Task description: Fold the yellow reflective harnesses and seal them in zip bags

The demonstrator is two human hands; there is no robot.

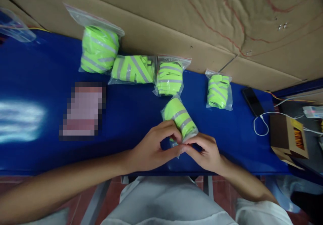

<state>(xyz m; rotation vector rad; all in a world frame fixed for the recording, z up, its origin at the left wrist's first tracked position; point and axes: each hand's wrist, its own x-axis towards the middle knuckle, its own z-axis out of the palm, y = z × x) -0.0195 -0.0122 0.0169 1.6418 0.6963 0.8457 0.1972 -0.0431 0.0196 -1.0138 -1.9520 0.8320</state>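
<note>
Near the table's front edge, both hands meet at the lower end of a clear plastic bag holding a rolled yellow-green strap with grey stripes [179, 115]. My left hand [156, 146] is closed on the bag's edge from the left, thumb and fingers curved into a ring. From the right, my right hand [205, 151] pinches the same edge, its fingertips touching those of my left hand. The bag lies tilted, its far end pointing up and left. Part of its near end is hidden by the fingers.
Several bagged straps [99, 50] line the back of the blue table [131, 114]. A blurred pinkish rectangle [84, 110] lies at left. At right are a black phone [252, 101], a white cable and a cardboard box [284, 136]. Brown panels [156, 26] stand behind.
</note>
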